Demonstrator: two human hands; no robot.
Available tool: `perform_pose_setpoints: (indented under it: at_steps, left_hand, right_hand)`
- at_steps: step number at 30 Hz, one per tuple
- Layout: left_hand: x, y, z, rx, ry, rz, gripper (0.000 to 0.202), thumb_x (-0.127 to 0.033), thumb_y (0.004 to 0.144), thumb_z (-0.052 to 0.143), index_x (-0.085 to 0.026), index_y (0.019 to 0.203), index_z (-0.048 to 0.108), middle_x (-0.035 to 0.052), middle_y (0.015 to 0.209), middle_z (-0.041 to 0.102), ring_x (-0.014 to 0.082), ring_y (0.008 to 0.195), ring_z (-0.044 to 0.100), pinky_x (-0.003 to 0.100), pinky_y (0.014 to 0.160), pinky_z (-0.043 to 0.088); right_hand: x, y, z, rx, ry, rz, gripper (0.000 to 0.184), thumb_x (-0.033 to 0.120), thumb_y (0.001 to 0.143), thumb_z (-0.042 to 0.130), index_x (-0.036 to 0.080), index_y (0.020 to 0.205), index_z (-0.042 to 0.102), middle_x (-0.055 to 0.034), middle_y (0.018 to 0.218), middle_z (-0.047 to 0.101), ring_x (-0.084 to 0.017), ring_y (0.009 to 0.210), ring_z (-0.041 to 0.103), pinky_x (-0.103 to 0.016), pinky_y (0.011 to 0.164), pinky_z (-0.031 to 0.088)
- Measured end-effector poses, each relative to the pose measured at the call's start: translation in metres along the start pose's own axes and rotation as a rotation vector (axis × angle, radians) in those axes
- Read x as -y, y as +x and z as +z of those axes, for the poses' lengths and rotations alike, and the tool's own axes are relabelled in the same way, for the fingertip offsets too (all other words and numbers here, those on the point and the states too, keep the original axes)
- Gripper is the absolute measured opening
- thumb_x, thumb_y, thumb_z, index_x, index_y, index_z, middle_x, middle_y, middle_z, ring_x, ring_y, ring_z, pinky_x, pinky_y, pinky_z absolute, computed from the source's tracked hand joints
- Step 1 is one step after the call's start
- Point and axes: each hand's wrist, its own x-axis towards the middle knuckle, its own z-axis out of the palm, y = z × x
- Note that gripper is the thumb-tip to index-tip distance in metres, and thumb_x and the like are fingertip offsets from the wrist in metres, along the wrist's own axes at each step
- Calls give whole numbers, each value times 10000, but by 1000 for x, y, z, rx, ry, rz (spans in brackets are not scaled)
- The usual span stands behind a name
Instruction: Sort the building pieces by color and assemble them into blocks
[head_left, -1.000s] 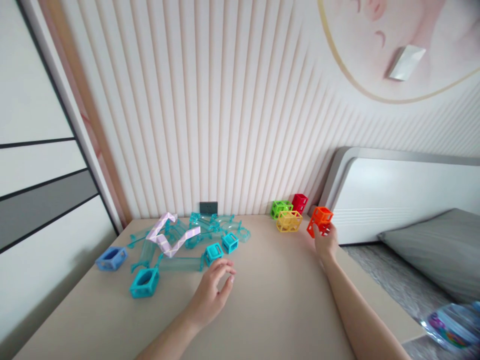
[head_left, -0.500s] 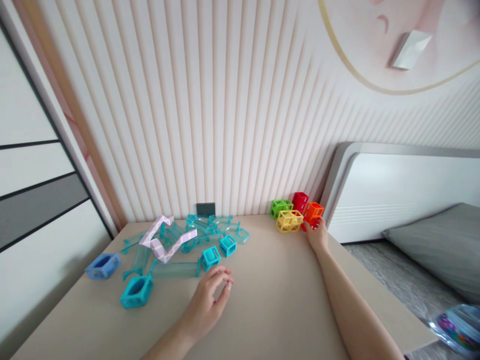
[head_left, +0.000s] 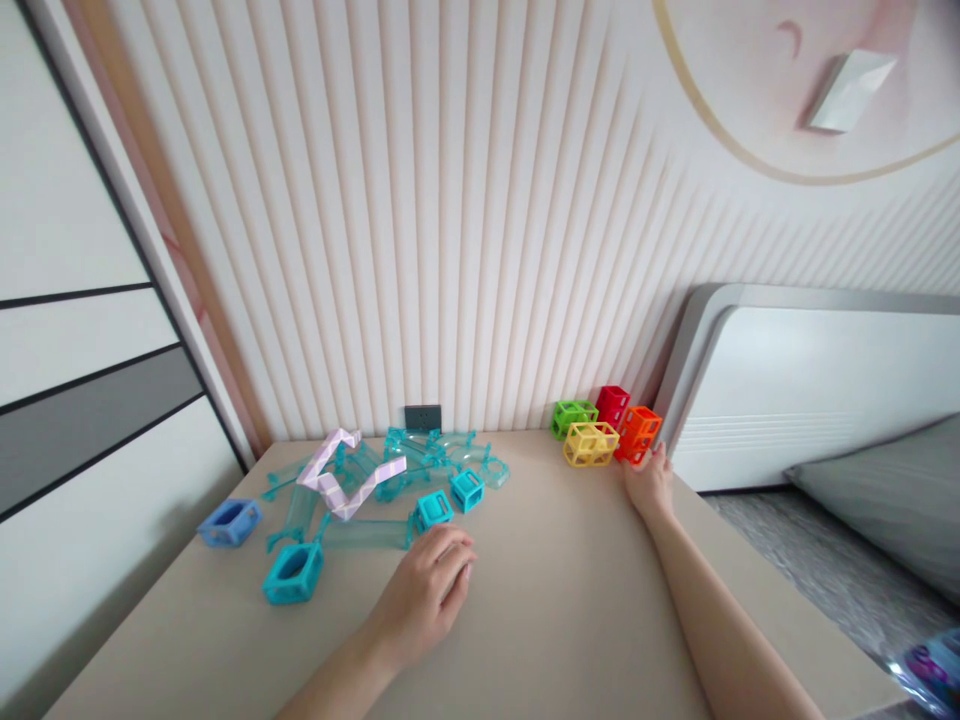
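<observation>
My right hand (head_left: 651, 486) reaches to the table's far right corner, its fingers stretched out and its tips against the lower edge of an orange frame cube (head_left: 641, 428). That cube sits beside a red cube (head_left: 613, 400), a yellow cube (head_left: 591, 443) and a green cube (head_left: 574, 414). My left hand (head_left: 429, 592) rests knuckles up on the beige table (head_left: 570, 610), fingers curled together and holding nothing. It lies just short of a teal cube (head_left: 433, 510).
More teal cubes (head_left: 467, 488) (head_left: 294, 573), a blue cube (head_left: 229, 521), a pink-white zigzag piece (head_left: 349, 482) and clear teal track pieces (head_left: 420, 452) lie at the left rear. A wall socket (head_left: 422, 416) sits behind them. A bed headboard (head_left: 810, 390) stands to the right.
My right hand set the orange cube down beside the red and yellow ones and drew back to its edge. My left hand's fingers have curled down onto the table.
</observation>
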Motion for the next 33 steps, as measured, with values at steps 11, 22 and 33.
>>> perform_pose_setpoints:
  at_steps: [11,22,33]
  left_hand:
    - [49,-1,-8,-157,320,-159,432,-310,913,574,-223,1337,559,131,1234,635,320,1168,605,511,994,516]
    - [73,-6,20,-168,265,-269,591,-229,846,612,-194,1418,469,144,1184,672,325,1124,640,513,949,534]
    - [73,-12,13,-178,105,-273,452,-173,837,657,-231,1266,527,96,1193,684,284,1123,662,470,958,549]
  right_hand:
    - [125,-129,-8,305,174,-828,334,286,955,498,245,1270,598,-137,1328,596,-302,1212,568,-513,1017,472]
    - [213,-192,37,455,150,-787,344,317,956,553,232,1287,596,-143,1320,596,-328,1211,546,-510,1037,448]
    - [206,-189,29,714,157,-721,501,156,881,559,248,1372,523,-120,1303,599,-290,1203,589,-414,1029,466]
